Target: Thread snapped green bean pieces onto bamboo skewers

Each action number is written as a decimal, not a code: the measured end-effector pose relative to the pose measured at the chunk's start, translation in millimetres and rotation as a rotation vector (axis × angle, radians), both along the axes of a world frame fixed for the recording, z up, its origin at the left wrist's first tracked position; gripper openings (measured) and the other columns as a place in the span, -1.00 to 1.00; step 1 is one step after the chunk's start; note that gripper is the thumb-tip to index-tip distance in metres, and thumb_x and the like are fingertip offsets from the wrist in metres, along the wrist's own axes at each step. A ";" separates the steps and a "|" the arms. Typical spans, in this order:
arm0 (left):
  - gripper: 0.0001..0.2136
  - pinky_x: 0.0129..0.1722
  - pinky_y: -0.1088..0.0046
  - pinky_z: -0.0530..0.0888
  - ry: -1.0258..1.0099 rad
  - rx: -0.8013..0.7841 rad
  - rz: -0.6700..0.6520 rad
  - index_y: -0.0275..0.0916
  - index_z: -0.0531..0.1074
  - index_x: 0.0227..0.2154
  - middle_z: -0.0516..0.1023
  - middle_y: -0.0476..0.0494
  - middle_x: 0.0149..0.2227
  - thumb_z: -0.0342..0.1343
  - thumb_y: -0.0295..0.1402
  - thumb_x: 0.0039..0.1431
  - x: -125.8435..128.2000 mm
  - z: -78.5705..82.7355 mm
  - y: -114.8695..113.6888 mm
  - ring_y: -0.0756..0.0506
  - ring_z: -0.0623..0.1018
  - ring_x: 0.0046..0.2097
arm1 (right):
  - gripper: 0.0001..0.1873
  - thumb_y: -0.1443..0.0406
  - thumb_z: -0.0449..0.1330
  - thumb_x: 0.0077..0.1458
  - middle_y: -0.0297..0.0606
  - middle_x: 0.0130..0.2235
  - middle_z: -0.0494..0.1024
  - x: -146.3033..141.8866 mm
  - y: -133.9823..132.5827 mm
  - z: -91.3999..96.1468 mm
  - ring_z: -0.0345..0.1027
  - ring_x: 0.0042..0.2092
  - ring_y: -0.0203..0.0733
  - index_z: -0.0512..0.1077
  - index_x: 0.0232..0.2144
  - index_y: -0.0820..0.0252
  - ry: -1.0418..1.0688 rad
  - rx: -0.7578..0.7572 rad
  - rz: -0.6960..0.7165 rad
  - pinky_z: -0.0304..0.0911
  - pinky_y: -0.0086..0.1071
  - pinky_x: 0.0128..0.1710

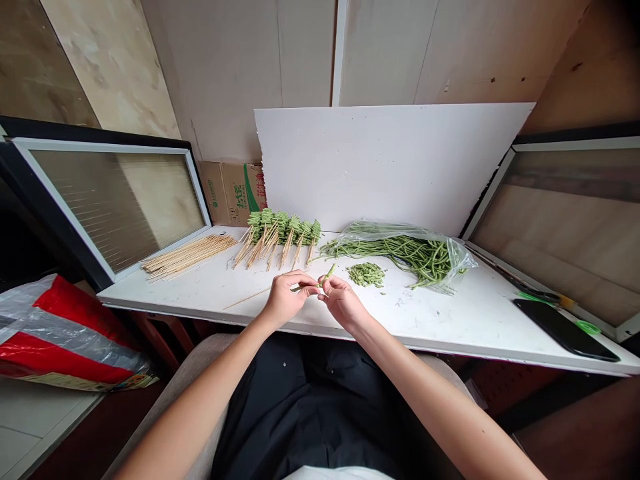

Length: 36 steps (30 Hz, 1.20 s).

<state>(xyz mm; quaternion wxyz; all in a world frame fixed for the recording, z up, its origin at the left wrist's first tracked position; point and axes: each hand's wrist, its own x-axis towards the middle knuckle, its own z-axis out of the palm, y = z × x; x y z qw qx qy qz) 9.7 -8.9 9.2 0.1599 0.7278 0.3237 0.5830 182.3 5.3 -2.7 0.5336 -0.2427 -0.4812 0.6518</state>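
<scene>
Just above the front of the white table, my left hand [293,293] and my right hand [343,299] meet, both with fingers pinched. A long green bean [330,271] runs between them, its upper end sticking out past my right fingertips. Most of the bean is hidden by my fingers. One thin wooden skewer [246,299] reaches up to my left hand from the left; whether that hand touches it I cannot tell. Beyond my right hand lies a small heap of short bean pieces [367,274].
Bean-loaded skewers [285,230] are stacked at the back, left of centre. Bare skewers [187,257] lie in a bundle farther left. Long beans [425,257] spill from a clear plastic bag [453,250]. A black phone [563,327] lies right; a cardboard box [230,193] stands behind.
</scene>
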 end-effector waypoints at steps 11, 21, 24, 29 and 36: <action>-0.69 -0.31 0.34 0.60 0.049 -0.179 -0.181 -0.27 0.68 -0.41 0.66 -0.19 -0.41 0.26 -0.17 0.35 -6.7 -2.0 4.4 -0.08 0.60 -0.44 | -0.63 0.16 0.43 -0.13 -0.26 -0.27 0.48 11.9 14.4 2.1 0.32 -0.18 -0.11 0.29 -0.60 0.10 -0.068 0.106 -0.128 0.27 -0.27 -0.21; -0.67 -0.43 0.37 0.59 -0.097 -0.170 0.083 -0.29 0.72 -0.19 0.69 -0.23 -0.32 0.29 -0.08 0.30 -47.0 -5.4 30.0 -0.09 0.61 -0.42 | -0.55 -0.10 0.45 -0.05 -0.12 -0.12 0.66 90.6 58.8 24.1 0.47 -0.10 -0.05 0.53 -0.37 0.11 -0.522 0.138 -0.285 0.26 -0.31 -0.26; -0.69 -0.25 0.34 0.62 -0.035 -0.082 0.165 -0.27 0.71 -0.13 0.70 -0.25 -0.24 0.22 -0.14 0.37 -53.2 -2.5 30.4 -0.15 0.68 -0.22 | -0.52 -0.13 0.42 -0.03 -0.10 -0.23 0.69 94.7 63.0 15.3 0.49 -0.20 -0.06 0.60 -0.39 0.15 -0.741 0.175 -0.222 0.28 -0.29 -0.27; -0.70 -0.33 0.41 0.54 0.039 -0.071 0.163 -0.26 0.71 -0.10 0.67 -0.24 -0.21 0.19 -0.16 0.40 -50.7 -3.2 30.7 -0.11 0.63 -0.25 | -0.58 -0.06 0.48 -0.11 -0.13 -0.40 0.67 107.4 69.0 9.6 0.49 -0.35 -0.03 0.64 -0.48 0.17 -1.051 0.237 -0.239 0.27 -0.27 -0.37; -0.67 -0.27 0.38 0.53 0.037 -0.138 0.136 -0.27 0.70 -0.09 0.65 -0.27 -0.17 0.21 -0.12 0.39 -45.4 -7.5 30.7 -0.13 0.60 -0.22 | -0.74 0.12 0.29 0.23 -0.04 -0.16 0.72 116.7 67.6 16.4 0.58 -0.19 0.02 0.67 -0.27 0.18 -1.363 0.223 -0.123 0.35 -0.30 -0.32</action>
